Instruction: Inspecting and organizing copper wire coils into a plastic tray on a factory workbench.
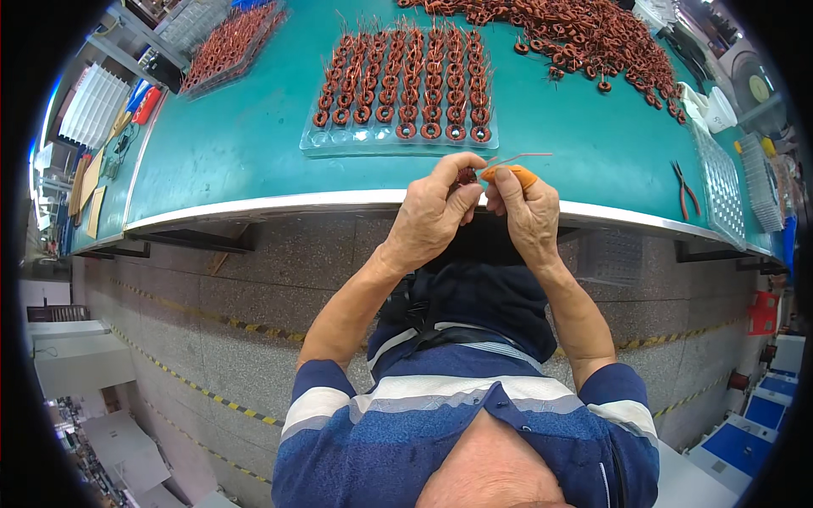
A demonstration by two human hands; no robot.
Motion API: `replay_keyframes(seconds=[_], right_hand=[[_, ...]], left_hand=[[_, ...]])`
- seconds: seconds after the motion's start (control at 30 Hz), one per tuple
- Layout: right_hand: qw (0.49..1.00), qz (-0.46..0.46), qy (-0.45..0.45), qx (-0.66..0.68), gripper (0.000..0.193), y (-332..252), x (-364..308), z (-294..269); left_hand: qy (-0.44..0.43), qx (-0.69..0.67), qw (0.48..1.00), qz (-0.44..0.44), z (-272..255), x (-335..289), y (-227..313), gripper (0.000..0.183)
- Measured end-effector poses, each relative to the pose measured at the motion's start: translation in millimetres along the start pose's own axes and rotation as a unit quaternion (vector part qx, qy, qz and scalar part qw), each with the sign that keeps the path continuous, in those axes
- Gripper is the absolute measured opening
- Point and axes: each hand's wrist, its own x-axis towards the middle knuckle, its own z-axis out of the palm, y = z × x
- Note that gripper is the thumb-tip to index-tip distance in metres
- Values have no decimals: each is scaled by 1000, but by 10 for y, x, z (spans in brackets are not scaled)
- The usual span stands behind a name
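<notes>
Left hand (pixel 434 207): pinching a wound ring (pixel 467 176) between thumb and forefinger; raised above the near edge of the worktop (pixel 229 152)
Right hand (pixel 529 207): pinching an orange tool (pixel 519 175) close beside the ring; too small at the tip to identify
Wire lead (pixel 529 155): thin, reddish, slightly bent; reaching rightward past the tool; hidden by fingers where any join would lie
Handling, as judged: apparently fine work at the lead; best done with a firm grip on the ring's rim, thumbs clear of the tool's tip, light strokes and no tug on the windings
Tray (pixel 313 144): clear, glossy, moulded in round pockets; filled with copper-brown rings bearing upright wire ends; bare in the near-left pockets
Heap (pixel 584 42): tangled, wiry, matt red-brown; piled at the far right
</notes>
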Motion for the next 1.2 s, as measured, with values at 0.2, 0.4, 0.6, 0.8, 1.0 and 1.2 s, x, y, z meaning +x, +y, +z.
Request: replay_keyframes(seconds=[0.2, 0.4, 0.6, 0.8, 1.0, 1.2], right_hand=[[993, -84, 14, -84, 24, -16, 107, 17], [994, -5, 13, 106, 32, -327, -119, 26], [970, 70, -7, 232, 33, -135, 21, -17], [979, 15, -22, 200, 41, -136, 40, -60], [966, 70, 4, 247, 22, -45, 12, -92], [935, 128, -45, 326, 24, -61, 21, -114]], left_hand=[[6, -21, 1000, -19, -42, 2, 14, 24], [-2, 14, 999, 31, -116, -96, 22, 26], [5, -66, 998, 12, -84, -42, 3, 22], [-19, -197, 979, -41, -180, -104, -43, 38], [-65, -154, 981, -100, -198, -106, -153, 56], [-65, -188, 973, -113, -145, -136, -123, 50]])
